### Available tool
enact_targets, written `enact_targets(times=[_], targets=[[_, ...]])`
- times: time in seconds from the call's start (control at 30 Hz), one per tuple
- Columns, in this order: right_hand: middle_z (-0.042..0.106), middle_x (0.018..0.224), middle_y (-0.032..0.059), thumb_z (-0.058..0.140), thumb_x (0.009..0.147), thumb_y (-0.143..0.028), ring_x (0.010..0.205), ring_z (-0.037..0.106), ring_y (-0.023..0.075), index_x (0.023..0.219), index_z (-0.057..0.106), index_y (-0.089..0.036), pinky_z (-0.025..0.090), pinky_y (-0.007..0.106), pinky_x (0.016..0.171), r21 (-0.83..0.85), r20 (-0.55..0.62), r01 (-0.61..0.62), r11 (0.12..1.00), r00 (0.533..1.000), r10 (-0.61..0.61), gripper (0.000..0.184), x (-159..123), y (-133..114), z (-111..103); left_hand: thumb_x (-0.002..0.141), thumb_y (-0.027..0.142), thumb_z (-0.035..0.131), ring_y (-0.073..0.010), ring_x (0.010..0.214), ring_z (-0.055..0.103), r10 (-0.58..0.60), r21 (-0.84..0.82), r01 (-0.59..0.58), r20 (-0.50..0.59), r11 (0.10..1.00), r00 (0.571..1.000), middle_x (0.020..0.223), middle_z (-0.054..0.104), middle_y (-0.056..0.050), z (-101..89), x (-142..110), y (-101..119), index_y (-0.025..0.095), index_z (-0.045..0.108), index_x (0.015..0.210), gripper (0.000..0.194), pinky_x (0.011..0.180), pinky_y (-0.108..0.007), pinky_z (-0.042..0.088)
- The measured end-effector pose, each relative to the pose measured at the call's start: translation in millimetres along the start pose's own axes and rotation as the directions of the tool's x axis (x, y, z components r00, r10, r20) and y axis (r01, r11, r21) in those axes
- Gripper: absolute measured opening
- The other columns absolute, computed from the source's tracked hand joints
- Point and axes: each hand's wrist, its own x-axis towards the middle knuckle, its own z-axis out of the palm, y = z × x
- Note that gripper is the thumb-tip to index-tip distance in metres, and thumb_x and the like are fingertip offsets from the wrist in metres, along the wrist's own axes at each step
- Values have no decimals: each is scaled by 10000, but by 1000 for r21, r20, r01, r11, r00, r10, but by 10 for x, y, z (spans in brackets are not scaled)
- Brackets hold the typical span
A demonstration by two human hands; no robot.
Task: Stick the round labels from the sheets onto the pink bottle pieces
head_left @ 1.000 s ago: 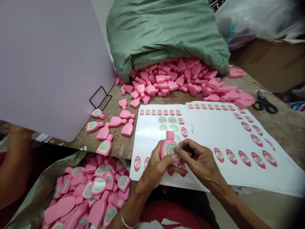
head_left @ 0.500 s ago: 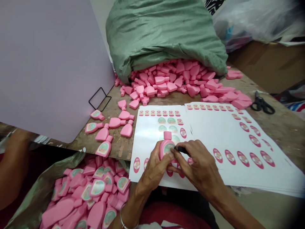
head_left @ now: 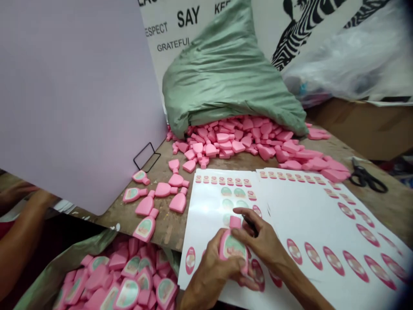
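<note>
My left hand (head_left: 211, 275) grips a pink plastic bottle (head_left: 232, 246) with a green-and-pink oval label, low over the sticker sheet (head_left: 209, 224). My right hand (head_left: 263, 243) pinches a small black tool (head_left: 250, 225) and rests its fingers against the bottle's upper part. What the tool is stays hidden behind the fingers. Under both hands lie the white sheets of oval labels and small strip labels. Several labelled bottles (head_left: 145, 229) lie on the wooden table (head_left: 167, 232) to the left of the sheets, and more fill a green sack (head_left: 61, 271) below.
A lilac board (head_left: 71, 94) on a wire stand (head_left: 146, 157) stands at the left, with a co-worker's arm (head_left: 19, 232) beyond it. Unlabelled pink bottles (head_left: 235, 144) spill from a green sack (head_left: 229, 82) at the back. Black scissors (head_left: 366, 181) lie at the right.
The view has tilted upward, showing the wall poster. My hands and the bottle now sit lower on the sheet, and the bottle leans further to the right. My right fingers have shifted toward its neck.
</note>
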Motion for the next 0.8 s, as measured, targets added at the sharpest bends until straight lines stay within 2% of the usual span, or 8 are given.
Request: enact_targets(times=[0.1,0.17,0.3,0.4,0.53,0.6,0.7,0.8], targets=[[653,966,51,724,649,-473,874,621,217,1053,618,-217,509,334,762,-57,74,88,994,994,-84,490,247,-37,-94,791,374,604,-145,555,612,-12,47,15,-72,999,997,669,608,-25,-169,-47,62,143,538,1030,339,525,-244,489],[657,1019,53,701,668,-508,908,619,221,1032,635,-228,496,332,788,-155,109,201,967,977,-185,463,520,-147,-122,824,479,541,-155,533,604,72,202,-23,-241,979,968,635,601,-24,-338,-82,171,151,562,946,351,496,-241,465],[684,984,104,539,780,-593,889,630,234,1030,632,-175,455,321,752,-578,-43,187,794,965,-258,495,1279,-432,103,858,481,476,-246,842,631,498,703,11,-515,711,698,868,657,-86,-820,-125,414,184,601,945,334,746,-362,504],[687,923,174,536,808,-535,888,631,267,978,640,-105,416,312,708,-734,-96,94,673,966,-240,475,1756,-578,422,859,402,472,-321,1085,540,712,891,203,-448,407,541,1100,614,-149,-1160,-120,510,170,576,1104,353,914,-494,428],[676,935,203,475,868,-385,874,618,247,910,645,-79,379,292,683,-757,-73,132,640,956,-283,352,1908,-665,603,834,288,513,-347,1282,360,892,943,329,-194,54,407,1363,424,-203,-1305,-81,565,111,400,1325,534,1029,-550,320],[679,890,178,457,864,-325,832,607,233,875,648,-94,362,286,664,-772,-28,173,611,952,-305,301,1781,-694,490,853,273,502,-336,1295,342,899,952,305,-110,-28,425,1368,414,-203,-1211,-52,603,106,386,1333,522,1037,-529,326],[646,719,70,538,795,-339,696,560,174,710,625,-150,330,257,607,-760,161,315,568,938,-306,225,1434,-770,143,848,263,525,-326,1309,326,832,978,181,-17,-102,555,1372,417,-188,-935,19,698,138,438,1300,477,1041,-516,328],[504,568,-27,522,814,-402,538,419,98,618,553,-174,288,229,525,-495,586,578,649,774,-242,302,1045,-843,-197,799,258,592,-319,1246,411,649,991,-56,123,-122,751,1305,502,-142,-639,108,777,197,489,1259,476,1020,-510,344]])
